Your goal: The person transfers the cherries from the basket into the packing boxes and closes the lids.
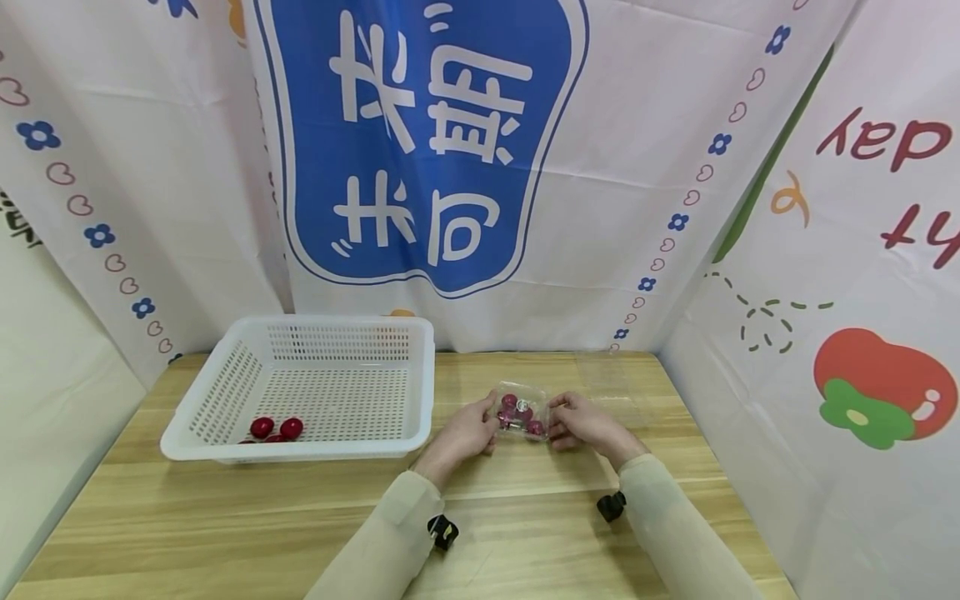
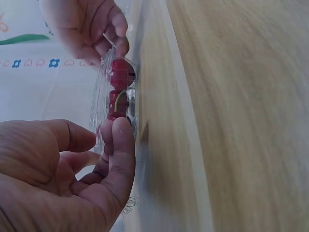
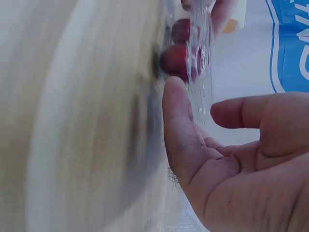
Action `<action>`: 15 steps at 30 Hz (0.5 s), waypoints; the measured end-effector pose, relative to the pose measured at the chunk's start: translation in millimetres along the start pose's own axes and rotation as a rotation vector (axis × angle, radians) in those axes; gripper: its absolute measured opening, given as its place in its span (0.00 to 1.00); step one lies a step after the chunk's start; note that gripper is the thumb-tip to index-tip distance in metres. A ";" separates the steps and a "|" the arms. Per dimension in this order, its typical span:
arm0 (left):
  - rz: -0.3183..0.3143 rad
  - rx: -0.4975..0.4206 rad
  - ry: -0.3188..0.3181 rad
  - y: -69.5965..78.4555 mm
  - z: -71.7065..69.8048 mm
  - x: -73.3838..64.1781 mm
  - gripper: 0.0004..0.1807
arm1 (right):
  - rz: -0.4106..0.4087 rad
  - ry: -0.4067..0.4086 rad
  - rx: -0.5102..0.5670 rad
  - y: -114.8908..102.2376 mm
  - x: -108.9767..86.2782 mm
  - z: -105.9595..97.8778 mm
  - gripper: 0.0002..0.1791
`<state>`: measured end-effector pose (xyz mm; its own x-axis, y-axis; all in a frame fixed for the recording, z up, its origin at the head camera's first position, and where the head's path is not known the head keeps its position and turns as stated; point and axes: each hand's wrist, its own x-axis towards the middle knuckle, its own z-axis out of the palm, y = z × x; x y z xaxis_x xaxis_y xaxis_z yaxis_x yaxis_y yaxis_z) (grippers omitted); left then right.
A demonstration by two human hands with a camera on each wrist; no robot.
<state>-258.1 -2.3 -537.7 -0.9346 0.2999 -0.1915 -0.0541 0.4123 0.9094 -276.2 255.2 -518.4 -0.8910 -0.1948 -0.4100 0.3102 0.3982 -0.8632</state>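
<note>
A small clear plastic box with several dark red cherries inside is between the two hands, low over the wooden table; one cherry shows a green stem. My left hand holds its left end, with the thumb at the lid side and the other fingers curled along the lower side. At the opposite end, my right hand grips it, its little finger right under a cherry and its thumb by the lid edge.
A white perforated plastic basket stands to the left, with several red cherries in its front left corner. Behind the right hand, a clear plastic sheet or lid lies on the wooden table. Printed cloth hangs at the back and sides.
</note>
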 end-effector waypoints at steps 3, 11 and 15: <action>0.011 0.040 -0.002 -0.1 -0.6 -1.0 0.38 | 0.008 0.022 -0.026 -4.5 6.4 -3.0 0.23; -0.009 0.045 -0.027 3.5 -1.2 -4.8 0.38 | 0.023 0.010 -0.058 -9.9 20.0 -7.7 0.22; 0.032 0.047 -0.037 -17.5 1.2 12.5 0.39 | 0.020 0.008 -0.023 -10.3 24.3 -8.3 0.21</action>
<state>-268.4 -4.8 -556.4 -0.9220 0.3445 -0.1766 -0.0069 0.4415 0.8973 -303.9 253.8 -517.0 -0.8874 -0.1792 -0.4247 0.3205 0.4224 -0.8479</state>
